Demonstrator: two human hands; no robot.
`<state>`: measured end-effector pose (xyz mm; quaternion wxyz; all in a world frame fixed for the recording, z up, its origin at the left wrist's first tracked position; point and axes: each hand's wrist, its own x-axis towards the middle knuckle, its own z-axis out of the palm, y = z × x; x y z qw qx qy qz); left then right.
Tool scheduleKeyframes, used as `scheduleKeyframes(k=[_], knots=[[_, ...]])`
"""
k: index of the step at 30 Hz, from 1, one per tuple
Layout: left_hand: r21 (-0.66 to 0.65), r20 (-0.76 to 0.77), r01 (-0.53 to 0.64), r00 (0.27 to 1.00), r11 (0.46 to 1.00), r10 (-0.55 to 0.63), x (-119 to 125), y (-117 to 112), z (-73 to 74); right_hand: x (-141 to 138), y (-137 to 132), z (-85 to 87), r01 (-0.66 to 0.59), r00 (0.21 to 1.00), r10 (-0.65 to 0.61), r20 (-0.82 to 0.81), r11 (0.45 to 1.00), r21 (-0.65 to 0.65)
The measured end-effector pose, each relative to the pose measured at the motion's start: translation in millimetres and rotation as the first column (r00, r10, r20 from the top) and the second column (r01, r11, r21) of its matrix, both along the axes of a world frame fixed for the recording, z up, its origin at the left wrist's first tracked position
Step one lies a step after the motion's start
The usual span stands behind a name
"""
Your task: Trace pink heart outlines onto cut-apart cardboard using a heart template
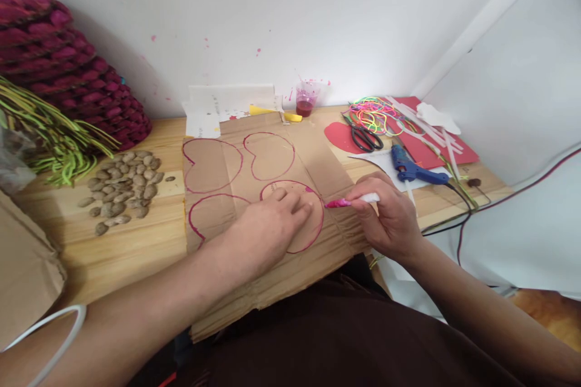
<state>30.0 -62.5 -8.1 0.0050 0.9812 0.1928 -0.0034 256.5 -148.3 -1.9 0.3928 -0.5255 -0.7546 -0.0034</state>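
A sheet of brown cardboard (318, 160) lies in front of me with several dark pink heart outlines on it. My left hand (276, 221) presses down on a cardboard heart cutout (299, 236), its fingers stretched out and slightly bent. A dark pink line runs around the cutout's edge, and a pink smudge marks its upper right. In my right hand (385, 217) is a paintbrush (345, 202) with a white handle and a pink-stained front part, pinched between thumb and fingers. The brush tip is just at the right edge of the cutout.
Behind the cardboard stands a clear cup (305, 101) of red paint. To the right are black scissors (365, 138), a blue glue gun (415, 168), colored cords (374, 113) and red sheets (424, 148). On the left lie pistachio-like shells (127, 187) beside a woven magenta basket (68, 66).
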Motion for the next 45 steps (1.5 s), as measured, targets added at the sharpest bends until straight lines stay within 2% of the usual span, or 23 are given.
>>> scheduleKeyframes(k=[9,18,24,30,35,45], knots=[[-0.052,-0.046,-0.001,0.999,0.999,-0.002,0,3,-1.3,-1,9,-5.5,-0.013,1.0,0.011,0.023,0.997,0.074],[-0.041,-0.031,0.01,0.999,0.999,-0.011,0,2,-0.4,-4,2,-4.6,-0.072,0.997,0.07,0.025,0.996,0.055],[-0.051,-0.044,-0.001,0.999,0.999,-0.001,2,2,2.0,0,-3,-0.5,-0.07,0.997,0.069,-0.036,0.997,-0.022],[-0.095,-0.096,-0.011,0.995,0.995,0.002,2,2,5.3,6,-1,3.9,-0.078,0.968,0.031,-0.25,0.981,-0.179],[-0.095,-0.072,-0.005,0.997,0.995,-0.002,1,3,2.3,6,2,2.8,-0.079,0.97,0.018,-0.242,0.966,-0.248],[-0.036,-0.076,-0.005,0.997,0.999,0.003,0,2,1.2,14,25,0.9,-0.058,0.972,-0.001,-0.234,0.967,-0.246]])
